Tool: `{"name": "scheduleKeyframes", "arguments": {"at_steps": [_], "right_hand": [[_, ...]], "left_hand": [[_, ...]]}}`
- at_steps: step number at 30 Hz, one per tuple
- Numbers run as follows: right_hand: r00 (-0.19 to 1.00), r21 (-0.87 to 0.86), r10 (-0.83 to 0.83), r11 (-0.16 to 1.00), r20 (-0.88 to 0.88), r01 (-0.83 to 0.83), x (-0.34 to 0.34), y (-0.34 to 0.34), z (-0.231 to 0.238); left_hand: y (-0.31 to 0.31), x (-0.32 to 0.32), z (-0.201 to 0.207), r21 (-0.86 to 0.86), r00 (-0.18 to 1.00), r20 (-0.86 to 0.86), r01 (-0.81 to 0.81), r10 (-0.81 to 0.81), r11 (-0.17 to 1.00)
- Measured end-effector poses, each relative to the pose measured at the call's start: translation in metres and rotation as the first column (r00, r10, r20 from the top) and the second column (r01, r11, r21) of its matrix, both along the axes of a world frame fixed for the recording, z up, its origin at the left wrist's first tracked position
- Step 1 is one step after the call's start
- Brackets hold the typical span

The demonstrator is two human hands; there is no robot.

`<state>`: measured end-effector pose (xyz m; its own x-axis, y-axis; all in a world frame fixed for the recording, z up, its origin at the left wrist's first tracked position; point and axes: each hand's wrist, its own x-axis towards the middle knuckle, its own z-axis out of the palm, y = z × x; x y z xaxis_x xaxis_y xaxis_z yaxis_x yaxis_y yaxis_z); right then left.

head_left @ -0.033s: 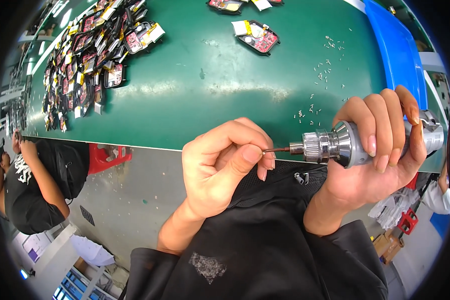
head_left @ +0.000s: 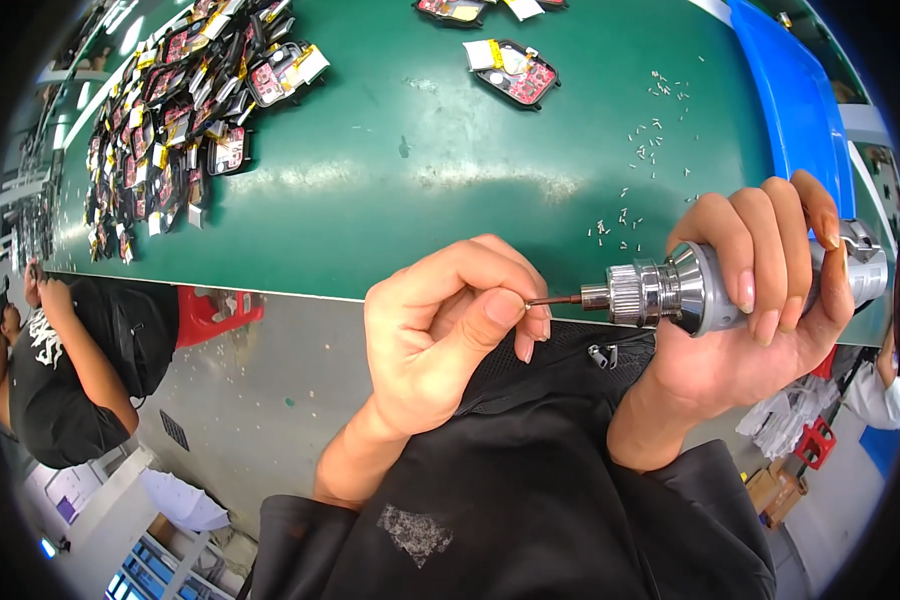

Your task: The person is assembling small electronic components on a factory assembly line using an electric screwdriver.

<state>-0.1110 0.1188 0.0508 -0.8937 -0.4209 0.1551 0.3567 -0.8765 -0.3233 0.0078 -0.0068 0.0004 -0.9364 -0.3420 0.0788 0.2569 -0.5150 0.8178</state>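
While wrapping the right hand [head_left: 760, 270] around the screwdriver [head_left: 705, 300], pinching the bit [head_left: 557, 300] in the left hand [head_left: 435, 335] with a narrow grip, at the near edge of the desk [head_left: 370, 220]. Showing no clear change from an instant ago, suggesting a steady hold.

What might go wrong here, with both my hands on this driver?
If the grey driver spun now, its bit might scrape the left hand pinching its far end. The tiny screw-like pieces loose on the green table could get brushed away by the right hand. The heaped circuit-board units might slide or snag.
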Motion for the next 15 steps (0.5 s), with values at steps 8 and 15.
{"name": "scheduleKeyframes", "arguments": {"at_steps": [8,15], "right_hand": [[1.0,-0.006,0.012,1.0,0.003,-0.012,-0.004,0.003,-0.002],[1.0,0.024,0.014,1.0,-0.026,-0.014,-0.003,0.008,-0.004]], "left_hand": [[0.002,-0.006,0.003,0.033,0.997,0.026,0.077,-0.078,0.996],[0.0,-0.003,0.012,-0.159,0.988,0.138,0.085,-0.064,0.984]]}}
